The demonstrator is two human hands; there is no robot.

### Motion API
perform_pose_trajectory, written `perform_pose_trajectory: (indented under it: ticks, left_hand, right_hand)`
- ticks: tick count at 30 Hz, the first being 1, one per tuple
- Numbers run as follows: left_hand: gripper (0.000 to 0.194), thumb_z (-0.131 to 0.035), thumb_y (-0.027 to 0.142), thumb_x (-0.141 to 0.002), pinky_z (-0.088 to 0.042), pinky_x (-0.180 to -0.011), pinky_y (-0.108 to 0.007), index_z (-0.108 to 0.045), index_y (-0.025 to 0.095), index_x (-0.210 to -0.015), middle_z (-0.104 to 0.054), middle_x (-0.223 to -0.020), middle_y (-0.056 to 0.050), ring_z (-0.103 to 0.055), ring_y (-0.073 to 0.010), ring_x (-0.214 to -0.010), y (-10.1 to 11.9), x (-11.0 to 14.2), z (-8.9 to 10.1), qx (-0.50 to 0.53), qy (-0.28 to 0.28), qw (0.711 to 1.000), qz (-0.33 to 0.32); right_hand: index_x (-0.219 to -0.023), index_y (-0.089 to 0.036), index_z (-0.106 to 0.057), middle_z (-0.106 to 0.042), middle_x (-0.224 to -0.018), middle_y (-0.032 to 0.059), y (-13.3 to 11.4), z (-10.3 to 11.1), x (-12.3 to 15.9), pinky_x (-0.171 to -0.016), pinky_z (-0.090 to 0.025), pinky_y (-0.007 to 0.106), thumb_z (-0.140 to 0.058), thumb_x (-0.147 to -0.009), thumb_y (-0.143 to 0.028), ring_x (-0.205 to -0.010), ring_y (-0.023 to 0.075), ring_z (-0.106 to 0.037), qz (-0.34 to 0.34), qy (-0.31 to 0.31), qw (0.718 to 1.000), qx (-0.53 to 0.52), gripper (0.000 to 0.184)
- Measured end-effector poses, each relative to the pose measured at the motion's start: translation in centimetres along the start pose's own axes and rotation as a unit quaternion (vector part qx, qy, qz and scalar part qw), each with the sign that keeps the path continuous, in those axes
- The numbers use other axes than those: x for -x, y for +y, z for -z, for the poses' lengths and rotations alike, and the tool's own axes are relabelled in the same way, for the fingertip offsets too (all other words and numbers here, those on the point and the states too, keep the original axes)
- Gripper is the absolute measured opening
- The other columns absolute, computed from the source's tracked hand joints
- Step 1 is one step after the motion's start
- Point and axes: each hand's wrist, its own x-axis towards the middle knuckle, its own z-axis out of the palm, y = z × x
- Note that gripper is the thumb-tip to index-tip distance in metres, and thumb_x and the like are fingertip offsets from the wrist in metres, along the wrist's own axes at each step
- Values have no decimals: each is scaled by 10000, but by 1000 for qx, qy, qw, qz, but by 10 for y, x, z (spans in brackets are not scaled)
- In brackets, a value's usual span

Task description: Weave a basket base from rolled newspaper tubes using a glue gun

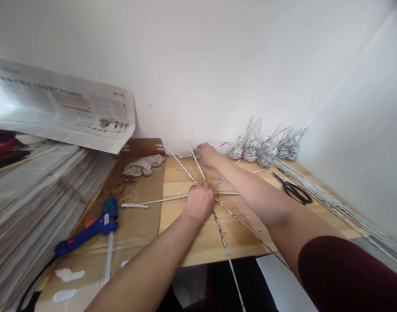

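Several thin sticks of rolled newspaper [222, 234] radiate from one crossing point on the wooden table. My left hand [201, 197] is closed over that crossing, pressing down on it, and hides the middle of the sticks. Farther back, near the wall, my right hand [206, 154] is bent downward with its fingers pinched on a paper stick [185, 155]; a short end pokes out to the left, and the fingers cover the rest. Another stick [195, 157] slants up just left of the right hand. Two sticks extend past the table's front edge.
Left, a blue glue gun [101, 223] rests on brown cardboard [140, 229], with a crumpled glove [144, 166] behind it. Stacked newspapers [45, 203] stand far left. Right are black scissors [294, 188], a bundle of paper sticks [328, 197] and several woven gourd-like paper shapes [252, 151].
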Motion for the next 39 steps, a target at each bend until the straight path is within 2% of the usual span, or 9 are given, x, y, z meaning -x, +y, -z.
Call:
perform_pose_trajectory:
  ticks: [4,7,9,11,14,17,23,31,39]
  left_hand:
    - [239,-433,139,-922,-514,-763,-390,-670,116,-928,-651,-940,-138,-624,-279,-952,0,0,-2,2,2,1000,6]
    - [286,-390,168,-950,-513,-763,-386,-673,125,-935,-644,-940,-136,-620,-274,-952,-1,0,-1,2,-2,1000,17]
    - [297,-384,182,-956,-510,-767,-372,-676,127,-947,-644,-943,-137,-620,-266,-956,-1,0,1,5,-8,1000,24]
    - [284,-400,188,-950,-507,-772,-360,-677,128,-957,-647,-951,-136,-619,-261,-964,-1,0,2,10,-13,999,28]
    - [273,-410,190,-944,-508,-777,-356,-677,130,-955,-647,-959,-134,-619,-259,-966,-1,-1,0,15,-7,999,31]
    - [282,-402,192,-944,-509,-778,-360,-678,134,-941,-644,-954,-134,-616,-262,-966,-2,-1,-2,13,1,999,30]
    - [287,-401,224,-950,-501,-742,-360,-675,150,-904,-647,-934,-122,-618,-265,-937,-4,-1,-3,-4,7,1000,25]
    - [307,-384,252,-963,-464,-687,-327,-653,161,-847,-642,-887,-103,-628,-247,-889,-5,1,-4,-23,25,999,23]
    - [317,-379,258,-962,-466,-691,-332,-660,167,-847,-638,-877,-101,-632,-256,-904,-6,0,-4,-27,33,999,21]
  right_hand:
    - [-1291,-199,-573,-621,-1240,149,-1,-19,-11,-1005,-367,473,-461,-872,-88,-1200,313,-485,-47,17,999,20,447]
    - [-1248,-190,-578,-627,-1203,163,8,-19,-11,-998,-381,451,-478,-873,-106,-1154,303,-524,-91,49,994,-27,397]
    - [-1265,-183,-557,-629,-1203,169,23,-13,-7,-953,-424,412,-538,-851,-158,-1121,305,-554,-134,86,984,-83,415]
    - [-1270,-185,-543,-658,-1169,144,45,-5,0,-925,-449,389,-566,-847,-226,-1078,297,-593,-176,135,964,-147,426]
    - [-1256,-173,-532,-691,-1125,108,79,1,14,-913,-466,376,-586,-847,-325,-1025,272,-632,-266,193,919,-218,440]
    - [-1242,-131,-541,-687,-1149,129,99,0,27,-934,-463,365,-623,-819,-331,-1039,265,-639,-323,222,888,-242,475]
    - [-1253,-109,-535,-672,-1186,151,99,-10,32,-964,-453,367,-629,-811,-278,-1090,276,-628,-318,245,881,-251,482]
    - [-1369,-80,-426,-573,-1355,200,99,-12,36,-1060,-397,383,-689,-782,-281,-1253,287,-545,-313,258,876,-261,674]
    - [-1341,-119,-472,-638,-1263,155,91,-11,47,-1001,-443,376,-708,-782,-318,-1163,279,-602,-324,224,882,-259,639]
